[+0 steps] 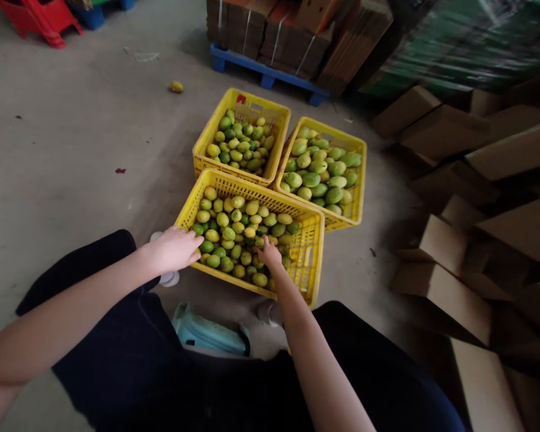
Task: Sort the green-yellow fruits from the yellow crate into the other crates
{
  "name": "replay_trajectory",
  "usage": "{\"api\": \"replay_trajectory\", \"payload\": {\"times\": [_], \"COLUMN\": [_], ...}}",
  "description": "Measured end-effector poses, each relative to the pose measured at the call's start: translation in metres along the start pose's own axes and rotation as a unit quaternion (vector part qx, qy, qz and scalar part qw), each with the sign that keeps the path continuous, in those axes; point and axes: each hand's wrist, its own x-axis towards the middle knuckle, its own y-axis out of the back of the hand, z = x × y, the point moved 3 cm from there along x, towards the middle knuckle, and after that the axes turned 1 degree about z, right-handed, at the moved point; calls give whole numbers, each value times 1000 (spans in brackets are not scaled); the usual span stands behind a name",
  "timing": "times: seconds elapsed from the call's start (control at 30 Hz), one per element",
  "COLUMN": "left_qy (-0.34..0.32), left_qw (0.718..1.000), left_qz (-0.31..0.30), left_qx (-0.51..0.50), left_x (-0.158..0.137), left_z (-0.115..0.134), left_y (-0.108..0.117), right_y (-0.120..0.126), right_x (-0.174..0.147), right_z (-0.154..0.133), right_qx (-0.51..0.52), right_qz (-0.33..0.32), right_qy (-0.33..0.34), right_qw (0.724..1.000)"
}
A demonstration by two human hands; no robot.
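The nearest yellow crate (311, 282) holds many green and yellow lemons (228, 233). My left hand (176, 246) lies over the crate's left rim, its fingers stretched out toward the lemons. In the right half of the same crate, my right hand (270, 255) reaches down among the fruit. Its thumb and forefinger are apart and touch or nearly touch lemons; the other fingers are mostly hidden. No lemon is seen lifted in either hand.
Behind stand two more yellow crates of fruit, one at left (198, 157) and one at right (362, 180). A single fruit (176, 87) lies on the floor. Flattened cartons (270, 36) sit on a blue pallet (267, 77). Open cardboard boxes (459, 300) crowd the right. A light-blue stool (209, 336) is below me.
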Motion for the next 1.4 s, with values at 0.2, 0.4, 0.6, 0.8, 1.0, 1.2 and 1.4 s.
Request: {"api": "replay_trajectory", "payload": {"times": [0.2,0.4,0.6,0.8,1.0,1.2,1.4], "left_qy": [-24,-72,-50,109,118,119,150], "left_qw": [1000,996,861,452,285,232,317], "left_qz": [-1,41,141,-2,-22,40,150], "left_qx": [11,-39,-486,-885,-951,-965,-924], "left_x": [-2,8,45,58,43,44,47], "left_z": [11,31,42,60,82,52,11], "left_y": [-6,11,43,34,39,52,53], "right_y": [-2,15,95,215,248,144,23], "right_x": [-15,-31,-58,-139,-157,-71,-64], "right_z": [3,7,7,-46,-34,24,19], "right_qx": [63,169,323,443,284,15,-57], "right_qz": [-7,3,51,134,337,61,-83], "right_qy": [-25,-42,29,308,270,-10,-15], "right_qw": [998,985,944,831,856,998,995]}}
